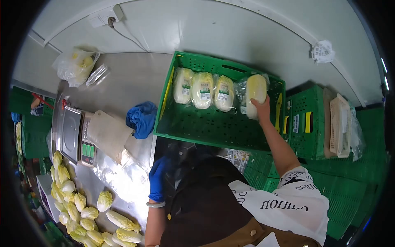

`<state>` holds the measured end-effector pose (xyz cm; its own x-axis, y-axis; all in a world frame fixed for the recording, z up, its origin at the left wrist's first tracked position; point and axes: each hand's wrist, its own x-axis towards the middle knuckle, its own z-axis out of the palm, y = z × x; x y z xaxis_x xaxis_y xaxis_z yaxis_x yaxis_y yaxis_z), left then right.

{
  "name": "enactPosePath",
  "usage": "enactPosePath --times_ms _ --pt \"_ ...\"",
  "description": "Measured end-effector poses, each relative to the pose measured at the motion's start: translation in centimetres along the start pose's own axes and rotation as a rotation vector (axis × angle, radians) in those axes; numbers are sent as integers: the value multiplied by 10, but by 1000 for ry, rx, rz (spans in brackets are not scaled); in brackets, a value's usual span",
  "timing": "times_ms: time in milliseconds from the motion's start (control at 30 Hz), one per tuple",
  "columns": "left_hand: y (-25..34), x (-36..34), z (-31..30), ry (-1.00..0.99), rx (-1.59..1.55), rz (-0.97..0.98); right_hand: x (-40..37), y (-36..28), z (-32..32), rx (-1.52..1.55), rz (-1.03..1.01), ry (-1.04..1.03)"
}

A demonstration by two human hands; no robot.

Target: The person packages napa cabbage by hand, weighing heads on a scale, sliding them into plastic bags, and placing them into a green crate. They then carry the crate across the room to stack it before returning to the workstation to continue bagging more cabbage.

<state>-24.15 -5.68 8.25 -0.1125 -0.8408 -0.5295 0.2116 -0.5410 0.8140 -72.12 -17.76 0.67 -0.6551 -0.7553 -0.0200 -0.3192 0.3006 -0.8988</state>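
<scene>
My bare right hand grips a plastic-wrapped napa cabbage at the right end of a green crate, thumb across its lower part. Another wrapped cabbage lies partly hidden beneath or beside it. Farther left in the same crate, several wrapped, labelled cabbages stand in a row along the back wall. My left hand, in a blue glove, hangs by the steel table's edge below the crate; its fingers are smeared by motion.
A scale with a green display stands on the steel table, beside a brown sheet and a crumpled blue bag. Loose napa cabbages are piled at lower left. Stacked green crates and a white basket flank the right side.
</scene>
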Motion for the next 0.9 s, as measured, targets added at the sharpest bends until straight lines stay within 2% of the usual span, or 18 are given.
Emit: enactPosePath --times_ms 67,133,167,200,233,267,333,400,433,467,500,567,633,700,767,833,867,900 --pt "-18 -4 -15 103 -140 -52 22 29 1 39 55 -51" --pt "-43 11 -54 60 -455 -95 39 55 14 142 177 -201" --pt "-36 10 -58 41 -618 -98 41 60 20 361 319 -327" --pt "-29 9 -62 91 -594 -41 42 63 26 521 519 -423" --pt "-25 15 -78 210 -510 -115 50 81 30 666 619 -662" --pt "-14 21 -82 300 -566 -157 51 85 33 728 705 -729" --pt "-8 41 -99 329 -861 -129 47 85 32 555 745 -647" --pt "-22 65 -123 238 -782 98 93 189 45 -168 688 -254" --pt "-37 83 -136 262 -879 210 93 177 41 -303 565 -192" --pt "-51 100 -149 305 -983 313 87 134 39 -634 325 -230" --pt "-57 111 -155 348 -1063 380 63 105 50 -901 -274 102" --pt "-29 103 -142 417 -1183 456 7 2 88 -255 -476 -44" --pt "-10 83 -129 413 -1262 466 -78 -95 124 8 -302 -679" --pt "0 53 -117 309 -1264 501 -171 -151 167 414 279 -1293" --pt "12 14 -101 292 -1234 536 -263 -187 208 609 411 -1606" --pt "4 -19 -96 282 -1208 510 -322 -185 251 854 629 -1656" --pt "1 -37 -106 249 -1123 437 -357 -216 259 896 526 -1451" --pt "-5 -57 -118 217 -1043 357 -372 -222 267 822 349 -1419"
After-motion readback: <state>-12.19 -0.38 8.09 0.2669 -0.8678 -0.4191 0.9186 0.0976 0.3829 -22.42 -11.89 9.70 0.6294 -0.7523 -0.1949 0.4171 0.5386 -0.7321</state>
